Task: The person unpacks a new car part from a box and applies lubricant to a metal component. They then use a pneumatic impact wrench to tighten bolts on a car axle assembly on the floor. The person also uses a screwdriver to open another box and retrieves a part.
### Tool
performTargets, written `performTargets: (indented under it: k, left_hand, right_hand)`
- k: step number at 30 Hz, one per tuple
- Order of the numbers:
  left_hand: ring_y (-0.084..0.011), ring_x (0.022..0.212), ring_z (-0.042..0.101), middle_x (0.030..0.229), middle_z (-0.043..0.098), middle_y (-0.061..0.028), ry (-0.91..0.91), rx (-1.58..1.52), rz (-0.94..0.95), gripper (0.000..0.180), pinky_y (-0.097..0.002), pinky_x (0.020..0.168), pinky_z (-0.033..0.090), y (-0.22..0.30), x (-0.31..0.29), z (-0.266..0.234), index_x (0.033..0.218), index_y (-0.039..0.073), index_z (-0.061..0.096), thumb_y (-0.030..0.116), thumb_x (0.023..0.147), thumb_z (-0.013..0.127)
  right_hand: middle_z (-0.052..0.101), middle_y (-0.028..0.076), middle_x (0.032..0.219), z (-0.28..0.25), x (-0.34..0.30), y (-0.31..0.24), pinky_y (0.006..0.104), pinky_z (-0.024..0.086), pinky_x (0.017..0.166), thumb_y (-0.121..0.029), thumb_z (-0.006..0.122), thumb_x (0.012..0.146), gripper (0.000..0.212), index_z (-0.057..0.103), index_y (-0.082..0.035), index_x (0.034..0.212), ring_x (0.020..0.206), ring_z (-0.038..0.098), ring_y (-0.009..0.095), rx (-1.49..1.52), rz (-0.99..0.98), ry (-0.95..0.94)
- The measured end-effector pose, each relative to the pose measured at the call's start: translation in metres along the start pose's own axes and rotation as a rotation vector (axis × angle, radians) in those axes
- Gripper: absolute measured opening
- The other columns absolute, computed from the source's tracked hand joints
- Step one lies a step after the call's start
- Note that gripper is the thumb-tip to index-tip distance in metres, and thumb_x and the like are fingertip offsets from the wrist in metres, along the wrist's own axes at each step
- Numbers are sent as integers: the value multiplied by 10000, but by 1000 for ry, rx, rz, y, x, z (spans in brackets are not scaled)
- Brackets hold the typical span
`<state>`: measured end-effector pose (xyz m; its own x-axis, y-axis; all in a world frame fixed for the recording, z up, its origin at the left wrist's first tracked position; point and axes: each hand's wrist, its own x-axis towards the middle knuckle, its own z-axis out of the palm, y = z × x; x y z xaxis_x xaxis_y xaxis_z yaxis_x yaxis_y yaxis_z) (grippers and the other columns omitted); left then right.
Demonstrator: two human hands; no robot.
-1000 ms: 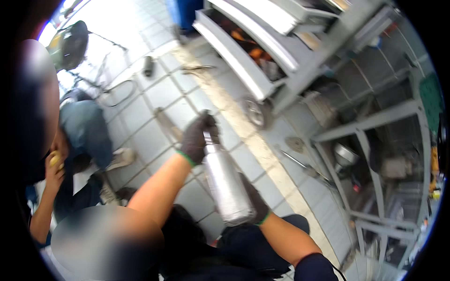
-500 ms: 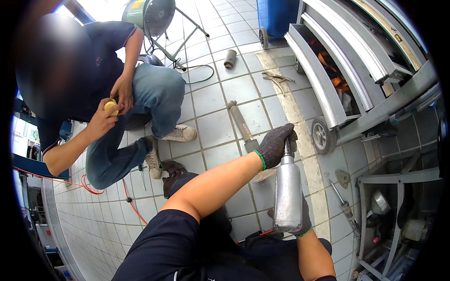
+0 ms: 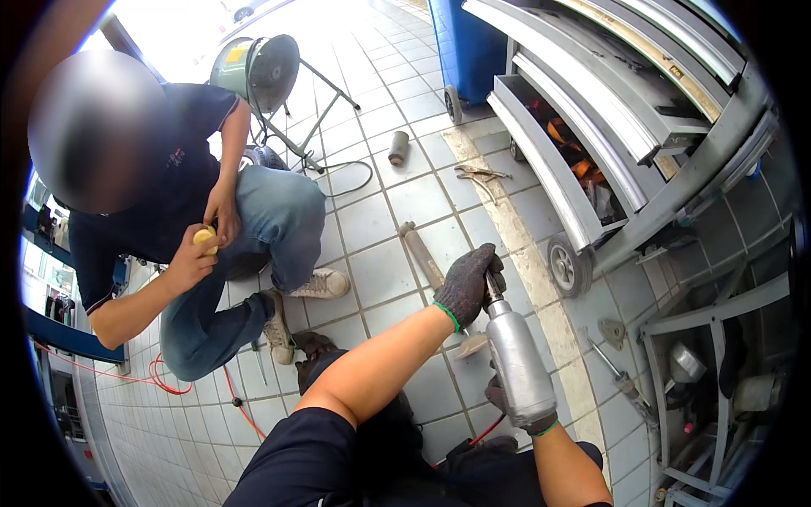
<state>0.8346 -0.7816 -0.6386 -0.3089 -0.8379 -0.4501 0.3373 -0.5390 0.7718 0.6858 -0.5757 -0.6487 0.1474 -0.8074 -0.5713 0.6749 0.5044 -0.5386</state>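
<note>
- Currently, the silver cylinder (image 3: 521, 363) is held on the near left side of the drawer cabinet (image 3: 583, 133), above the floor tiles (image 3: 372, 252); its narrow neck (image 3: 497, 302) is clasped by the gloved left hand (image 3: 467, 286), and its body is gripped from behind by the right hand (image 3: 496, 394), much of which is hidden.
- A drop is risked: if the smooth body is let slide in the right glove, all the weight is left to the thin neck, and the floor left of the cabinet may be struck.
- Skin or glove fabric could be pinched at the neck, should its end be turned or pushed inside the left grip; whether its parts are locked cannot be told.
- The metal tube (image 3: 421, 255), lying to the cabinet's left, could be rolled or knocked if the cylinder is lowered carelessly.
- The red line (image 3: 487, 431), seen left of and nearer than the cabinet, could be snagged if an arm is drawn back.
- A shoulder or head could be bumped on the open drawer (image 3: 539, 171), which is left jutting from the cabinet's left side, if posture is changed hastily.
- The co-worker (image 3: 173, 177), crouched well left of the cabinet, could be hit if the cylinder is swung wide.
</note>
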Motion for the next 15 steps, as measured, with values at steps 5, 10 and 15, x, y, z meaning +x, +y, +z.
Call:
performTargets:
  k: [5,10,15]
  left_hand:
    - [-174,503,549,716,652,-86,16,83,47,389,-325,433,400,26,-18,7,927,105,611,447,1102,552]
    - [-169,478,534,718,659,-91,3,99,81,369,-314,411,380,25,-24,17,934,109,602,439,1089,546]
    - [-170,491,545,741,664,-94,-9,139,91,364,-313,429,400,20,-24,19,942,87,598,413,1090,531]
  right_hand:
    - [718,74,1106,-1,-8,-4,387,605,823,-158,783,967,499,611,-53,1423,923,713,201,-763,-377,-39]
    - [698,72,946,-4,-9,4,459,639,955,-175,705,1034,522,517,44,1469,847,705,180,-493,-331,-82]
    - [676,59,917,-11,-10,15,463,632,928,-155,711,1019,470,564,49,1417,837,700,176,-332,-262,-68]
